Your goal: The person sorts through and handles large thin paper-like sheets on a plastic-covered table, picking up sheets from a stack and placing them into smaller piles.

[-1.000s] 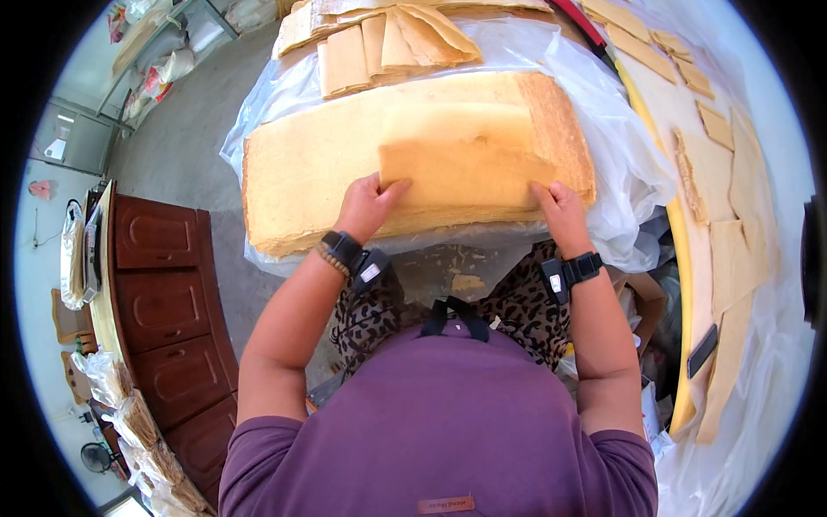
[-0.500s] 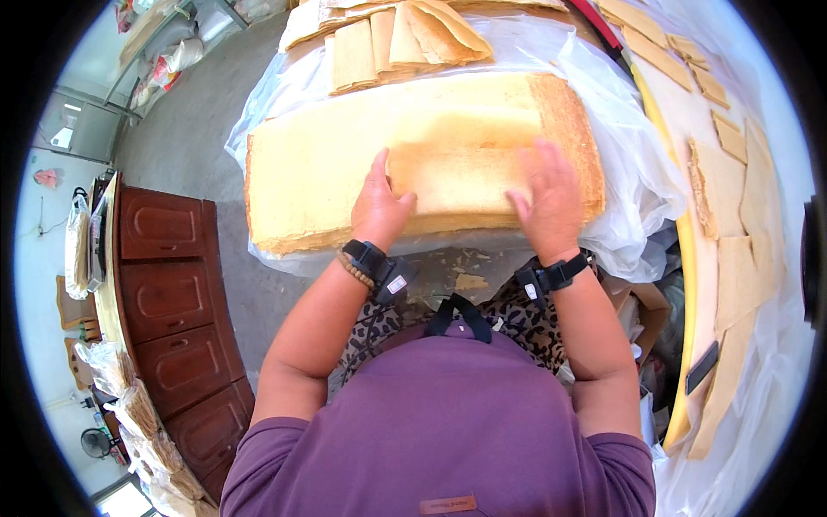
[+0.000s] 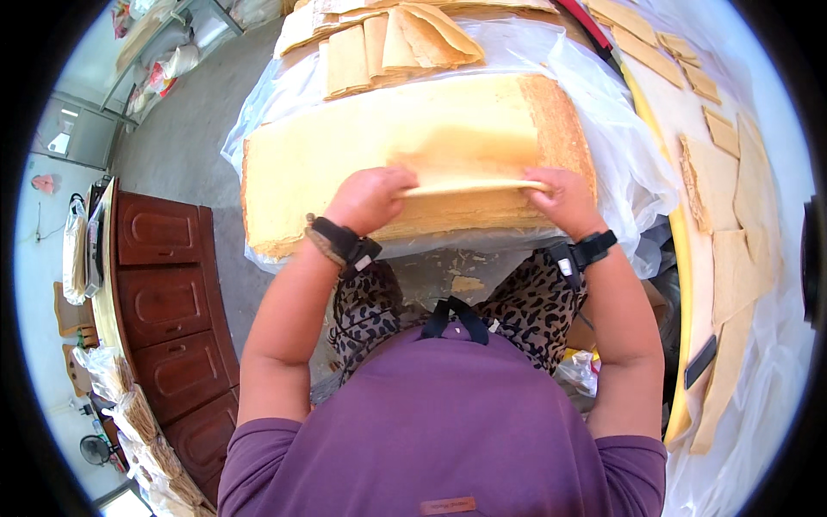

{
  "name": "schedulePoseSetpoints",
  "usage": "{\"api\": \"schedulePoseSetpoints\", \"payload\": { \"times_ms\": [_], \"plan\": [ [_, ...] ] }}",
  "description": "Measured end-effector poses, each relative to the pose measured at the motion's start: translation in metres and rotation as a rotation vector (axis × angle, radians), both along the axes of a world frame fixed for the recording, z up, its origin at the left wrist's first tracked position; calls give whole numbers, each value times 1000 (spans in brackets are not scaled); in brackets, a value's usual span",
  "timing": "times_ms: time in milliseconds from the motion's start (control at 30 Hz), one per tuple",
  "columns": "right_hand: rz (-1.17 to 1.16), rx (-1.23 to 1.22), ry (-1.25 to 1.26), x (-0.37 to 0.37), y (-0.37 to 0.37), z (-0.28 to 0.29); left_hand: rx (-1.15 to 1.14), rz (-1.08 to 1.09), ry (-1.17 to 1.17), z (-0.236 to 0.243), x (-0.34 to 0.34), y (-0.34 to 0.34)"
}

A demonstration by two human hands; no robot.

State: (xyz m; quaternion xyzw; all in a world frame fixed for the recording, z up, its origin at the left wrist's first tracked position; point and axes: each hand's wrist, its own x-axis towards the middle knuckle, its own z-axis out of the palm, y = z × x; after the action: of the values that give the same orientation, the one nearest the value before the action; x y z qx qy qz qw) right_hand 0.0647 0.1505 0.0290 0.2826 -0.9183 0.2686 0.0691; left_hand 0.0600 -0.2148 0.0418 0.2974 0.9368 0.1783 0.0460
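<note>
In front of me lies a thick stack of pale yellow sheets (image 3: 319, 164) with rough brown edges, resting on clear plastic. My left hand (image 3: 370, 196) is closed on the left end of a thin yellow sheet (image 3: 472, 186). On that sheet's right end, my right hand (image 3: 564, 200) is closed too. The sheet's near edge is stretched between my hands, raised and seen nearly edge-on above the front of the stack. A soft shadow falls behind it. I cannot tell how much of the sheet still touches the stack.
Folded yellow sheets (image 3: 388, 52) lie beyond the stack. On the right, a yellow-edged surface (image 3: 676, 250) carries flat sheet pieces (image 3: 732, 267) and a dark phone (image 3: 701, 362). Crumpled clear plastic (image 3: 624, 164) hangs round the stack. Red-brown cabinets (image 3: 164, 297) stand at the left.
My hands were open over the stack, at either side of the sheet. Now the fingers have closed on its two ends, and its near edge is raised. My elbows have spread outward.
</note>
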Motion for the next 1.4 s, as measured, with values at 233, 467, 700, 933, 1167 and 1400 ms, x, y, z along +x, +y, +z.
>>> {"api": "schedulePoseSetpoints", "payload": {
  "times_ms": [233, 467, 700, 933, 1167, 1400],
  "plan": [
    [-509, -506, -595, -16, -16, 15, 782, 626, -559, -13, -12, 12],
    [-712, -23, -247, -34, -35, -6, 61, 730, 159, -17, -18, 50],
    [-804, 222, -162, -31, -62, 2, -70, 99, 228, -28, -6, 74],
    [-191, 297, 134, -11, -61, -23, -114, 114, 203, -23, -7, 63],
    [-79, 144, 87, -17, -26, -15, -175, 0, 232, 4, -22, 31],
    [-745, -630, -47, 42, 24, 11, 669, 401, -244, 40, -84, -2]
  ]
}}
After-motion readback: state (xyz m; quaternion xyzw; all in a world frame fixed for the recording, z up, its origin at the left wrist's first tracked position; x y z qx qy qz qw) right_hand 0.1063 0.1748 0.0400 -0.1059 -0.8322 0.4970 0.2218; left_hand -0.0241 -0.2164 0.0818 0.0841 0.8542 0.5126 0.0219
